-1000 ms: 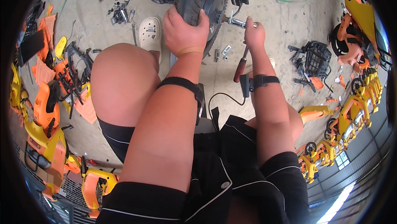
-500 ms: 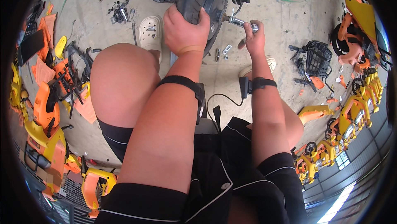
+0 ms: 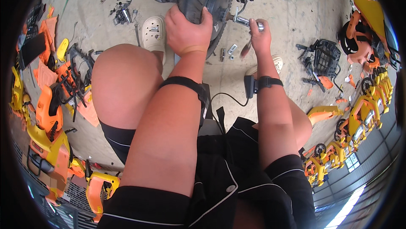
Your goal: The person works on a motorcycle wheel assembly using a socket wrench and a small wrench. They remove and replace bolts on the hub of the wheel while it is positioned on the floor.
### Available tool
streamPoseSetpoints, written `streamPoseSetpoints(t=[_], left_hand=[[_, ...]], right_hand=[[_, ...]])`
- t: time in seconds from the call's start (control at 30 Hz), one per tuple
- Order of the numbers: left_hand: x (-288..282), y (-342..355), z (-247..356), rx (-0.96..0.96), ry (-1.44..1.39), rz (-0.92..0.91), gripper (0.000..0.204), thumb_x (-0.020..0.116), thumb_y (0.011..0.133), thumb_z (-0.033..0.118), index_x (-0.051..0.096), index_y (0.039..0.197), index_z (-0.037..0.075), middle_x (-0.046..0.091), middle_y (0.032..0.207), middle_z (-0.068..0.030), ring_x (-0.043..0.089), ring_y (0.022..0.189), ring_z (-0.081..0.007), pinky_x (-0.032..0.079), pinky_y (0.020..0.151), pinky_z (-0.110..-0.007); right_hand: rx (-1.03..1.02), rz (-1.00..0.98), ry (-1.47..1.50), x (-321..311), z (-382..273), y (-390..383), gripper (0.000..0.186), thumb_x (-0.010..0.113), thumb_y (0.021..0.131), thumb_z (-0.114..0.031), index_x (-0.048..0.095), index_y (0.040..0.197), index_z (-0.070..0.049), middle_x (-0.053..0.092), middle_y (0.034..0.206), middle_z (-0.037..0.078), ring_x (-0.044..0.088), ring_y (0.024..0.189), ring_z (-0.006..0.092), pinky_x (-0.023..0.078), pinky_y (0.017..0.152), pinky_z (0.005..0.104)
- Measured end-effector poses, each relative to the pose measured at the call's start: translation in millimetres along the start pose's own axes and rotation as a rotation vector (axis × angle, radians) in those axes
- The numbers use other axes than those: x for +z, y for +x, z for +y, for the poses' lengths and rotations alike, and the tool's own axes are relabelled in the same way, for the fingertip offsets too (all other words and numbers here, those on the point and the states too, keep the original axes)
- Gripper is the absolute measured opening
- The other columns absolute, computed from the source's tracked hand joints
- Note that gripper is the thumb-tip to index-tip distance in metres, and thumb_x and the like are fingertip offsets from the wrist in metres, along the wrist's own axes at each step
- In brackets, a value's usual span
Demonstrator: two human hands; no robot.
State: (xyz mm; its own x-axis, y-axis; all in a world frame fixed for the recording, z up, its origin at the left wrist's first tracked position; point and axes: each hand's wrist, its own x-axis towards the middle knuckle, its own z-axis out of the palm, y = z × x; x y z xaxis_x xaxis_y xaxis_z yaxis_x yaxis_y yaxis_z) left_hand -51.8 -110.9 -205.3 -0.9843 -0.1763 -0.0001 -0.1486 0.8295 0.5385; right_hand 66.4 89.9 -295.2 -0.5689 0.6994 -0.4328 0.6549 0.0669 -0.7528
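Note:
A black tyre on a scooter-like wheel [image 3: 195, 0] stands at the top centre, its hub and axle facing right. My left hand [image 3: 188, 30] grips the lower part of the tyre, thumb on its right side and fingers round the left. My right hand [image 3: 260, 36] is closed round the chrome head of a socket ratchet [image 3: 245, 50], whose blurred, reddish-tipped handle points down and left from the hand. A chrome socket [image 3: 242, 20] extends from that head toward the axle end. The fingers partly hide the ratchet.
Small metal parts [image 3: 232, 49] and a bolt-like piece [image 3: 223, 54] lie below the wheel. Loose hardware [image 3: 122, 14] is heaped at upper left. A black basket [image 3: 326, 57] lies at right. Orange and yellow body panels [image 3: 48, 102] crowd the left side; yellow scooters [image 3: 359, 119] line the right.
The ratchet handle has swung slightly downward and shows more below my right hand. My left hand stays on the tyre.

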Motion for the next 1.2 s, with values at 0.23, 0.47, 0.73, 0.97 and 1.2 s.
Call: streamPoseSetpoints(t=[0.23, 0.47, 0.73, 0.97, 1.2], left_hand=[[-3.0, -1.0, -0.6, -0.038, -0.004, -0.024, 0.074, 0.075, 0.077, 0.054, 0.055, 0.132, 0.008, 0.061, 0.127, -0.0126, 0.064, 0.112, -0.0371, 0.053, 0.091, -0.051], [-0.9, -0.6, 1.2, -0.016, -0.004, -0.009, 0.074, 0.076, 0.077, 0.053, 0.055, 0.131, 0.008, 0.061, 0.126, -0.0127, 0.064, 0.111, -0.0373, 0.053, 0.09, -0.051], [1.3, 0.3, -4.6, -0.014, 0.001, 0.021, 0.072, 0.076, 0.076, 0.053, 0.055, 0.129, 0.008, 0.062, 0.125, -0.0128, 0.064, 0.111, -0.0376, 0.053, 0.09, -0.052], [-0.8, 2.5, 3.8, 0.019, 0.013, 0.009, 0.07, 0.078, 0.074, 0.047, 0.056, 0.126, 0.006, 0.062, 0.124, -0.013, 0.065, 0.106, -0.0365, 0.056, 0.084, -0.049], [-3.1, 0.4, 3.1, 0.009, 0.036, 0.024, 0.069, 0.078, 0.075, 0.047, 0.057, 0.126, 0.007, 0.062, 0.123, -0.0128, 0.065, 0.106, -0.0363, 0.056, 0.084, -0.049]], right_hand=[[0.404, -0.201, 0.078, -7.4, -45.8, 10.7, 0.051, 0.066, 0.096, -0.047, 0.061, 0.094, 0.003, 0.059, 0.066, 0.007, 0.055, 0.049, 0.0169, 0.048, 0.05, 0.0331], [-0.213, 0.185, -0.147, 8.7, -7.7, -10.9, 0.042, 0.067, 0.096, -0.044, 0.063, 0.098, -0.003, 0.06, 0.069, 0.007, 0.062, 0.063, 0.0179, 0.052, 0.064, 0.0345], [0.594, -0.126, 0.027, 1.5, -44.9, 18.8, 0.042, 0.06, 0.097, -0.041, 0.066, 0.093, 0.0, 0.068, 0.078, 0.02, 0.068, 0.073, 0.0312, 0.054, 0.073, 0.0396], [-0.192, 0.355, -0.094, 24.7, -10.3, -11.7, 0.037, 0.066, 0.097, -0.038, 0.064, 0.102, -0.001, 0.07, 0.087, 0.021, 0.068, 0.082, 0.0305, 0.054, 0.08, 0.0402], [0.551, -0.104, -0.075, -1.5, -61.4, 10.6, 0.053, 0.057, 0.098, -0.047, 0.064, 0.096, 0.005, 0.066, 0.078, 0.02, 0.066, 0.067, 0.0269, 0.055, 0.067, 0.0423]])
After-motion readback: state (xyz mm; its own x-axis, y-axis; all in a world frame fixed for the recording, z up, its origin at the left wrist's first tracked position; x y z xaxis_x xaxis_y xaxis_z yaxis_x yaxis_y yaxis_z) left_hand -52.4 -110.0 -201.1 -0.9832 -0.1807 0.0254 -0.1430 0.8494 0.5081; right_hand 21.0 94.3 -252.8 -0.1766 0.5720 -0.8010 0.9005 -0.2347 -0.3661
